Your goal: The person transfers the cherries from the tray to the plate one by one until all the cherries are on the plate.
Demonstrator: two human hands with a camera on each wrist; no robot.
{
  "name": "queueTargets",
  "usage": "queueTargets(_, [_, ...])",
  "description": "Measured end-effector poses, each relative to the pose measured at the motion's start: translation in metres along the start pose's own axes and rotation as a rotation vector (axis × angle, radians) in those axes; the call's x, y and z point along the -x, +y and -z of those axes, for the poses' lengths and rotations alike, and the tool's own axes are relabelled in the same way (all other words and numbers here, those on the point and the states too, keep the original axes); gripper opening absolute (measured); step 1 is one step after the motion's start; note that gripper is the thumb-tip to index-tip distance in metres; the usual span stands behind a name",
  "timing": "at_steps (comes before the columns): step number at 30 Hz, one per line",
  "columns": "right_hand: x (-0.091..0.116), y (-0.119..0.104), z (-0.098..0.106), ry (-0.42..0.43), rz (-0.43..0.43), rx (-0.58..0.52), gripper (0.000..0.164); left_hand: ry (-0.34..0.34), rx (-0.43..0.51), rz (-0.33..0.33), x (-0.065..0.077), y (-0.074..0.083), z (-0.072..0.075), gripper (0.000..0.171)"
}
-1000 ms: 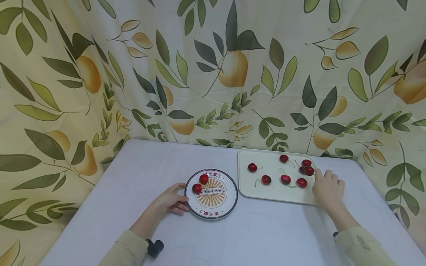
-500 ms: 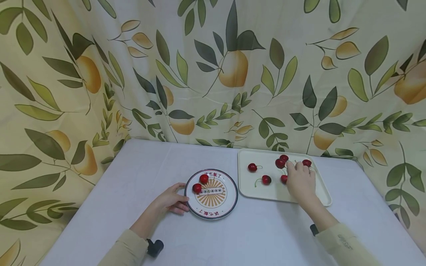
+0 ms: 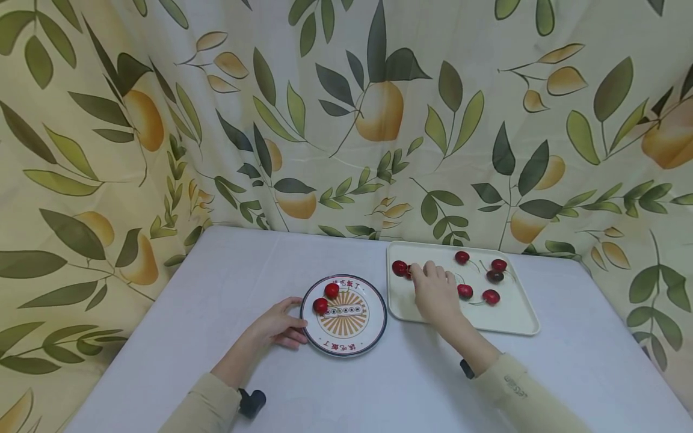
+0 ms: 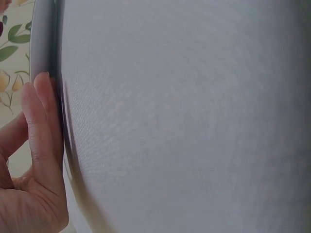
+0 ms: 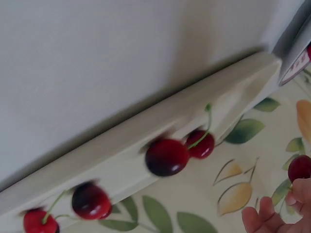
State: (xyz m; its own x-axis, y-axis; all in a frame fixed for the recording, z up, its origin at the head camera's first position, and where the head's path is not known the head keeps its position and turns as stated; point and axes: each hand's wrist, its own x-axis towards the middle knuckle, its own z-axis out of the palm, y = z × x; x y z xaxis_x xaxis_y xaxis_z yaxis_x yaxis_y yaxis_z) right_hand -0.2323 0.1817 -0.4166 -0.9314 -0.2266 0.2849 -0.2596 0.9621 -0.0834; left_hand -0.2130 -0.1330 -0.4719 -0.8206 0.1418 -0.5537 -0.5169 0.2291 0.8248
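Observation:
My right hand (image 3: 437, 296) is over the left part of a cream tray (image 3: 520, 319). It pinches a cherry (image 5: 300, 168) by the stem, with the fruit hanging beyond the fingertips. Partly behind those fingers in the head view is another cherry (image 3: 409, 273) on the tray. Several more dark red cherries (image 3: 491, 296) with green stems lie to the right. My left hand (image 3: 276, 325) touches the left rim of a round white plate (image 3: 373, 328) with nearly straight fingers. Two cherries (image 3: 320, 307) sit on the plate's left side.
A white cloth covers the table (image 3: 346, 397). Plate and tray stand side by side with a narrow gap. Behind the table hangs a curtain (image 3: 335, 150) with a fruit and leaf print.
My right hand has moved left across the tray from its right edge, carrying the cherry by its stem. The left hand and the plate have stayed in place.

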Motion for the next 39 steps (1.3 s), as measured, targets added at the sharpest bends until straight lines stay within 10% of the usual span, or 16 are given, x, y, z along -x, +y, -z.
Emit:
queueTargets(22, [-0.001,-0.07,-0.041,-0.12,0.22,0.095,0.03,-0.005,0.004,-0.006,0.0,0.003,0.0,0.062])
queueTargets(39, [0.001,-0.086,-0.049,-0.243,0.208,0.038,0.029,-0.017,0.011,-0.002,0.001,0.001,0.0,0.062])
